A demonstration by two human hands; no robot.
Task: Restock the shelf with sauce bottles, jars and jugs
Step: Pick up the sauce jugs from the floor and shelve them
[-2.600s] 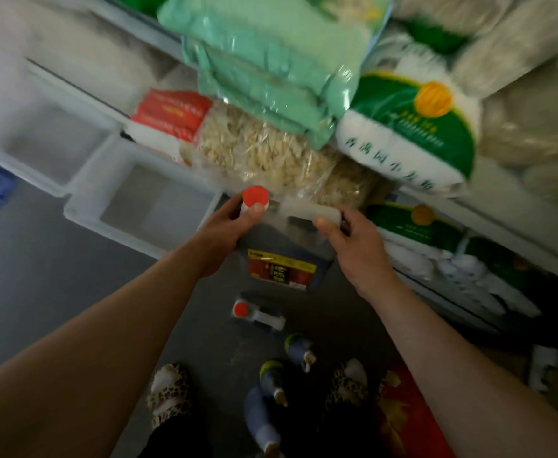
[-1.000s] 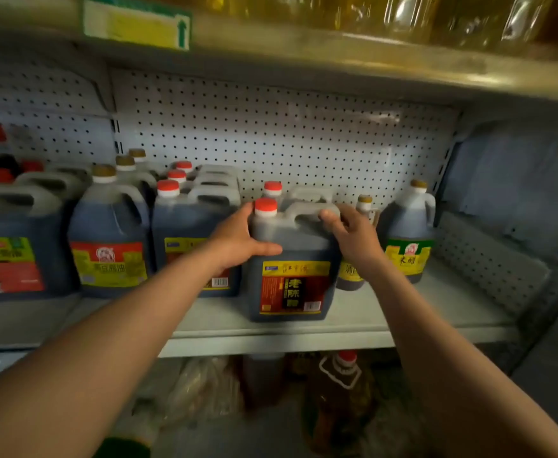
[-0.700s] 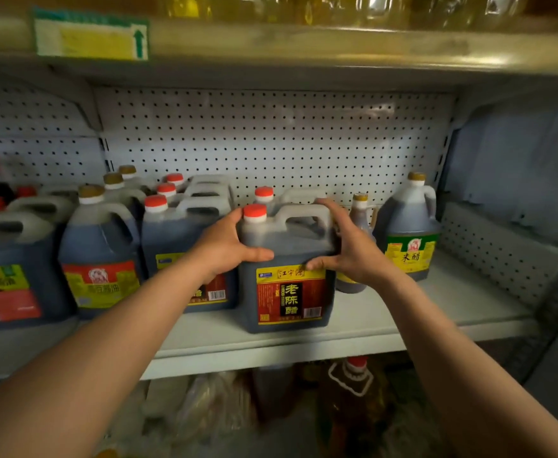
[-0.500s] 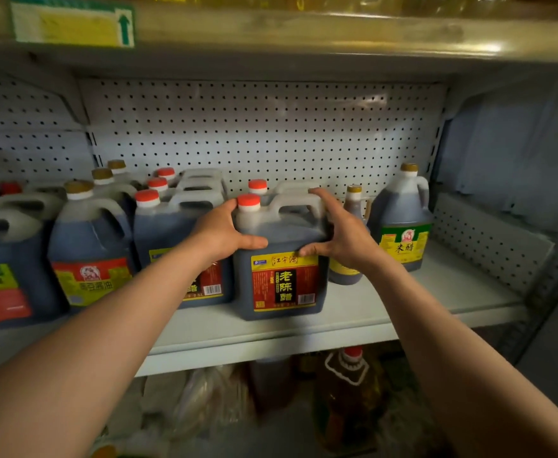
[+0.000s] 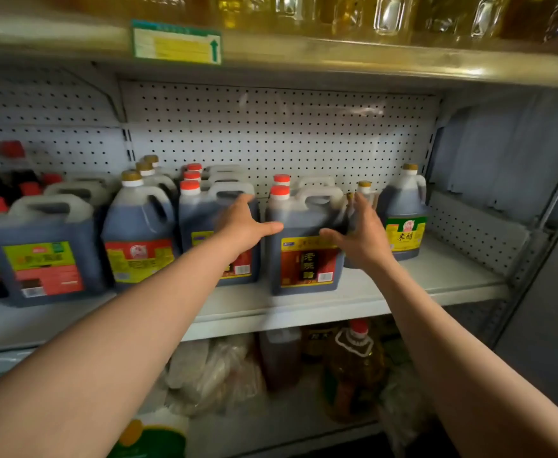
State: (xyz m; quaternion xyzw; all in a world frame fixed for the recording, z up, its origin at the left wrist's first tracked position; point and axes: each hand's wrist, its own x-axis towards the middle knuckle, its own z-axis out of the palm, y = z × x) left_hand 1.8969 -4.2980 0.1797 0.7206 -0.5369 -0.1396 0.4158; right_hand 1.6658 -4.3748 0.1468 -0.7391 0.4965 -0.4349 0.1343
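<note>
**Head view: both hands at the dark jug on the middle shelf**

Head view shows your left hand (image 5: 243,226) spread flat against the left shoulder of the dark jug (image 5: 304,246), fingers straight and thumb stretched across its front, touching but not curled round it. Your right hand (image 5: 362,233) mirrors it on the right shoulder: fingers extended upward beside the handle, thumb pointing inward across the front; whether the fingertips touch the plastic you cannot tell, as motion blur softens them. The jug stands upright on the shelf (image 5: 386,292), red cap (image 5: 279,191) on top, red and yellow label facing you. Just to its left stands another red-capped jug (image 5: 205,226), partly behind your left hand. To its right, a small bottle (image 5: 364,190) shows behind your right hand, then a green-labelled jug (image 5: 405,219). Further left stand a gold-capped jug (image 5: 139,236) and a large square jug (image 5: 43,252).
</note>
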